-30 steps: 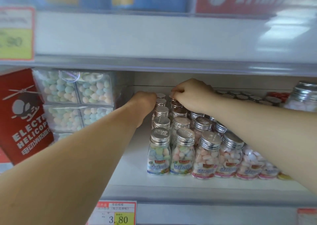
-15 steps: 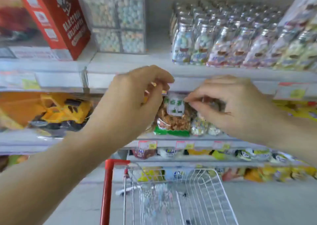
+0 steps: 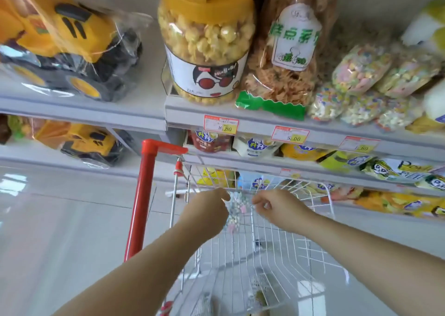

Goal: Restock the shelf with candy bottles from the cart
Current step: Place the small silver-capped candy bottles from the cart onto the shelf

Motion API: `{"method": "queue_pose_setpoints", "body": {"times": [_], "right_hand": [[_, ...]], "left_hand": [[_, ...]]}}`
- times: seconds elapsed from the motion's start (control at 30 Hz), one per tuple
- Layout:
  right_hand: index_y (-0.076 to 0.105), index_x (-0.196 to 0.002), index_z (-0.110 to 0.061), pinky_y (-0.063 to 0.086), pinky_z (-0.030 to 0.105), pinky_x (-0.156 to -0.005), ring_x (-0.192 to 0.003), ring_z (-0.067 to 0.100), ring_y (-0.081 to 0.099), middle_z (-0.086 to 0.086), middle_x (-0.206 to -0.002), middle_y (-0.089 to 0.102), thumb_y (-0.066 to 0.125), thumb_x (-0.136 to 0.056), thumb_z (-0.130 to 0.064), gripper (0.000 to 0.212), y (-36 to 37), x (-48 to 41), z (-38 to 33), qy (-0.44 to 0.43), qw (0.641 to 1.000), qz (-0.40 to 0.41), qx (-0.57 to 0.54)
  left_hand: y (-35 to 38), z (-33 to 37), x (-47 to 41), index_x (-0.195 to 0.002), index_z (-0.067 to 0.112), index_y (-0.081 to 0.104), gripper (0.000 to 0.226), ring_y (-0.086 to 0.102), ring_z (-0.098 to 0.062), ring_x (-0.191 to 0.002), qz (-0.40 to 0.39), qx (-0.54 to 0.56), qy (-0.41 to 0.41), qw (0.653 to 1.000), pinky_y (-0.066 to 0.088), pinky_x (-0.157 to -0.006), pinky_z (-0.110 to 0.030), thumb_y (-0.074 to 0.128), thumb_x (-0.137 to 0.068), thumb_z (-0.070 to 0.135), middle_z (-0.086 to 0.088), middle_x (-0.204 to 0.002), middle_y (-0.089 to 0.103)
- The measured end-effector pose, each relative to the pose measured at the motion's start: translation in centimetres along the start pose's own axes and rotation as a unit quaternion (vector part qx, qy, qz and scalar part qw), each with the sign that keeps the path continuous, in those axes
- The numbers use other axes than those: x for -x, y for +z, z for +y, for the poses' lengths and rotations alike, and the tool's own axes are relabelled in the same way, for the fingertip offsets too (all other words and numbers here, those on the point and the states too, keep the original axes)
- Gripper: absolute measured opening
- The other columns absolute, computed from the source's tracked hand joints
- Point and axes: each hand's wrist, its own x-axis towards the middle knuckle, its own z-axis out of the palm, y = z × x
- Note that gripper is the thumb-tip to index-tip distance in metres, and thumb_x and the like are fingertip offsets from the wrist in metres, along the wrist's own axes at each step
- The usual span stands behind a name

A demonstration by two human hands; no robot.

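Now | left hand [image 3: 207, 210], right hand [image 3: 277, 207] lowered to cart [image 3: 144, 195] | curled; grip unclear

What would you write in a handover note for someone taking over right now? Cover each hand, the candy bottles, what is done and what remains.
Left hand: over the white wire cart, fingers curled beside the candy bottles; grip too blurred to tell.
Right hand: the same, on their other side.
Bottles: in the cart, between both hands.
Done: hands are at the bottles.
Left: grasp bottles, lift them to their shelf, which is out of view.
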Motion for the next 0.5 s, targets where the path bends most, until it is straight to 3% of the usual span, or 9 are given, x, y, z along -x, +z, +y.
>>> {"method": "queue_pose_setpoints", "body": {"times": [0.07,0.17,0.23,0.37,0.5], "right_hand": [[0.063,-0.126,-0.023,0.048,0.028,-0.089,-0.102,0.01,0.06,-0.014,-0.115,0.064,0.059,-0.096,-0.028,0.031,2.7,-2.0,1.9,0.026,0.999,-0.041,0.004],[0.049,-0.139,-0.022,0.041,0.038,-0.106,-0.138,0.021,0.037,-0.001,-0.153,0.038,0.056,-0.096,-0.029,0.044,6.1,-4.8,3.0,0.012,0.993,-0.092,0.067],[0.042,-0.143,-0.018,0.04,0.043,-0.107,-0.145,0.021,0.024,0.001,-0.157,0.027,0.052,-0.096,-0.026,0.049,7.9,-6.7,2.8,-0.019,0.987,-0.123,0.104],[0.038,-0.146,-0.015,0.044,0.045,-0.102,-0.142,0.029,0.026,0.008,-0.156,0.025,0.053,-0.094,-0.018,0.054,10.7,-9.6,2.5,-0.081,0.974,-0.125,0.174],[0.038,-0.149,-0.025,0.028,0.043,-0.116,-0.148,0.033,0.013,0.008,-0.164,0.008,0.067,-0.087,-0.025,0.069,12.1,-11.3,3.0,-0.093,0.952,-0.126,0.265]], "left_hand": [[3.9,-1.9,-1.8,-0.126,0.033,0.057,0.038,0.059,-0.018,-0.089,-0.044,0.023,-0.072,0.996,0.047,-0.076,-0.024,0.045,-0.095,0.017,0.001,-0.124,0.062],[9.1,-4.4,-3.1,-0.133,0.031,0.053,0.041,0.059,-0.019,-0.106,-0.094,0.05,-0.133,0.985,0.047,-0.088,-0.025,0.047,-0.094,0.02,0.002,-0.133,0.058],[11.7,-5.6,-3.8,-0.137,0.026,0.051,0.043,0.055,-0.022,-0.121,-0.111,0.061,-0.145,0.981,0.044,-0.099,-0.027,0.05,-0.095,0.022,-0.003,-0.138,0.054],[15.1,-7.3,-5.1,-0.143,0.024,0.046,0.048,0.053,-0.027,-0.124,-0.116,0.069,-0.165,0.977,0.043,-0.105,-0.035,0.049,-0.094,0.022,-0.008,-0.141,0.048],[17.7,-8.6,-6.1,-0.149,0.023,0.037,0.055,0.041,-0.027,-0.137,-0.145,0.063,-0.166,0.973,0.034,-0.113,-0.035,0.049,-0.096,0.024,-0.007,-0.154,0.034]]}}
